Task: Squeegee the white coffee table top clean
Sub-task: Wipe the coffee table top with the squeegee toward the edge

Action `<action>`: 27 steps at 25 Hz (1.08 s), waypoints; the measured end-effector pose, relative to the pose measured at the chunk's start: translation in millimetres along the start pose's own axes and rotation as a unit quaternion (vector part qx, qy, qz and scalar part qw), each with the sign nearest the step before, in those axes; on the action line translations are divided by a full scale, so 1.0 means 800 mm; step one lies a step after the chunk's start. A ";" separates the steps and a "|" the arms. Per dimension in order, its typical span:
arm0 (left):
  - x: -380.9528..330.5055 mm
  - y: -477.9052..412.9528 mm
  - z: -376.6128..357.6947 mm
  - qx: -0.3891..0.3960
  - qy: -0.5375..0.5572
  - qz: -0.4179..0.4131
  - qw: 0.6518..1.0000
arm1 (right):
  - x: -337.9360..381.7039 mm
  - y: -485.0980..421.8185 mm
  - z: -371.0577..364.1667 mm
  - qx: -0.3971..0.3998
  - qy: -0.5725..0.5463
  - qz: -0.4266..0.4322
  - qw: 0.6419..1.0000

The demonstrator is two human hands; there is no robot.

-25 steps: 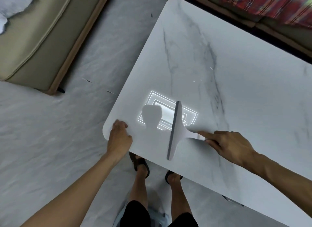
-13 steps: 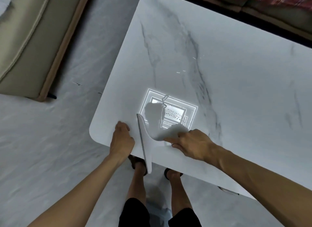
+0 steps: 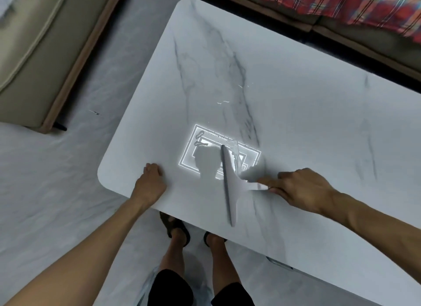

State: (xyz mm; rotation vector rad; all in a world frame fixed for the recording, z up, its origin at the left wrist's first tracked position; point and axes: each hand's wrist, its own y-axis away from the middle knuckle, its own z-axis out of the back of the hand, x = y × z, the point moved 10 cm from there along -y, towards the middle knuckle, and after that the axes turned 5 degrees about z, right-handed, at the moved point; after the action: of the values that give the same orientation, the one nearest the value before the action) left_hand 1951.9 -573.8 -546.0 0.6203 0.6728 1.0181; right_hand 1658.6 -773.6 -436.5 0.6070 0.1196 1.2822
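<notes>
On the coffee table point(image 3: 296, 89), a squeegee point(image 3: 229, 187) handle is gripped by the right hand point(image 3: 300, 189), fingers curled; the table's near edge is clasped by the left hand point(image 3: 149, 182).

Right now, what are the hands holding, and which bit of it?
The right hand grips the squeegee by its handle. The left hand holds nothing, just rests on the coffee table.

No legible text, label, brand, number or sign anywhere in view: none on the white coffee table top point(image 3: 296, 100), none on the squeegee point(image 3: 234, 187), none on the plaid cloth point(image 3: 341, 5).
</notes>
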 end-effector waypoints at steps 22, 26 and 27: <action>-0.041 0.022 -0.031 -0.031 0.023 0.025 0.999 | -0.093 0.026 0.024 -0.002 0.072 0.019 0.997; -0.017 0.024 0.001 -0.114 0.058 0.063 0.990 | 0.001 -0.012 0.010 0.023 0.030 0.127 0.991; -0.010 0.023 0.008 -0.121 0.075 0.070 0.987 | 0.036 -0.035 -0.006 0.060 0.004 0.155 0.986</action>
State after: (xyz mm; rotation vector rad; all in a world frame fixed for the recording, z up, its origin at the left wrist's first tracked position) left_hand 1943.4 -574.9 -526.6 0.3839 0.6319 1.2649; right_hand 1689.0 -749.1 -447.2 0.7443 0.1115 1.5859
